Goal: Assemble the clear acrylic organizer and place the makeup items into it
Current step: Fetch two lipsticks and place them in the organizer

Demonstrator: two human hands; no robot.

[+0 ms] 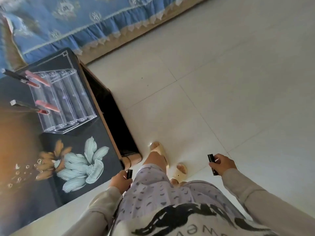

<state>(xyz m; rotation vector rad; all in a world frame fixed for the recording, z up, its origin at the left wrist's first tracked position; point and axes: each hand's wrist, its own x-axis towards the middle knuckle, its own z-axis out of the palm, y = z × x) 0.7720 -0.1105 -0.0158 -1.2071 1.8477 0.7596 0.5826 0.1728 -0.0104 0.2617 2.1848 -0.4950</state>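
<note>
Four lip glosses (38, 78), two black tubes (212, 164)

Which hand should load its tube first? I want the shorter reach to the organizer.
Left. The left hand with its tube is beside the table bearing the organizer; the right hand hangs over bare floor.

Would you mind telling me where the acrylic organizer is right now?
In the head view, the organizer stands at upper left on the dark floral table, near its right edge, with lip glosses sticking out of it.
</note>
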